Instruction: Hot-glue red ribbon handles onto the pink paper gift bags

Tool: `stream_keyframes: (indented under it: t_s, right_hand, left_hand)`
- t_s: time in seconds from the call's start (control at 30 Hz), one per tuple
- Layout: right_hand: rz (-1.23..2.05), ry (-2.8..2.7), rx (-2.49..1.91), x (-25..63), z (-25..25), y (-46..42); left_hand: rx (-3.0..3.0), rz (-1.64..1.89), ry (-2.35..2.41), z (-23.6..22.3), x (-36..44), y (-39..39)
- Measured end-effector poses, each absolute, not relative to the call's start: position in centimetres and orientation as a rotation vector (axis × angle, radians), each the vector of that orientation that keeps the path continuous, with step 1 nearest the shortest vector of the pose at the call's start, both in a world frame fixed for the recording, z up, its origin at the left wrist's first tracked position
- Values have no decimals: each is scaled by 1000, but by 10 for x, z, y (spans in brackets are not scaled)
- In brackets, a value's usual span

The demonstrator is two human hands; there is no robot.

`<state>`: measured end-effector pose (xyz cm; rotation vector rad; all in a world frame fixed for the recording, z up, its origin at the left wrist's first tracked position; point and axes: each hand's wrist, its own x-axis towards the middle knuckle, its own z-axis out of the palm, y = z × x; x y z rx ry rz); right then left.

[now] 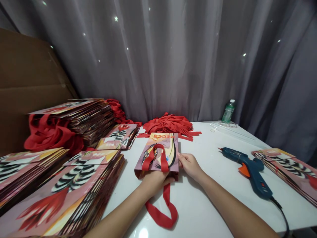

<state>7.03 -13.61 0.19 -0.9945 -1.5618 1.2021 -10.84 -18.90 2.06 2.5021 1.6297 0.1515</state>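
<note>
A printed paper gift bag [158, 155] lies in front of me, its mouth towards me and its red lettering upside down. One red ribbon handle [147, 162] rests on the upper panel. The other ribbon handle [162, 218] hangs from the mouth onto the table. My left hand [156, 182] reaches into the bag's mouth; its fingers are mostly hidden there. On the right, my right hand [190, 165] is closed on the bag's side edge, thumb and fingers pinched together.
A blue glue gun [252, 173] lies right, beside more flat bags [287, 165]. Several bag stacks [74, 185] fill the left, near a cardboard box [29, 79]. Red ribbons [169, 125] are heaped behind the bag. A green bottle [228, 112] and clear sticks [235, 134] lie at the back right.
</note>
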Motion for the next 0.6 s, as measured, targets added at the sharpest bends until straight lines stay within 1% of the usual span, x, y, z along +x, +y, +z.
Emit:
stream_keyframes:
  t_s: [0.17, 0.3, 0.4, 0.6]
  right_hand:
    - [1208, -1567, -1021, 70, 4, -138]
    - [1214, -1565, -1023, 71, 6, -140]
    - [1229, -1555, -1021, 71, 5, -140]
    - [1260, -1417, -1033, 67, 0, -138]
  left_hand:
    - [2365, 246, 1671, 20, -110, -187]
    - [2261, 238, 1734, 21, -109, -191]
    - [2219, 252, 1631, 21, -110, -192]
    - [2077, 477, 1386, 25, -113, -192]
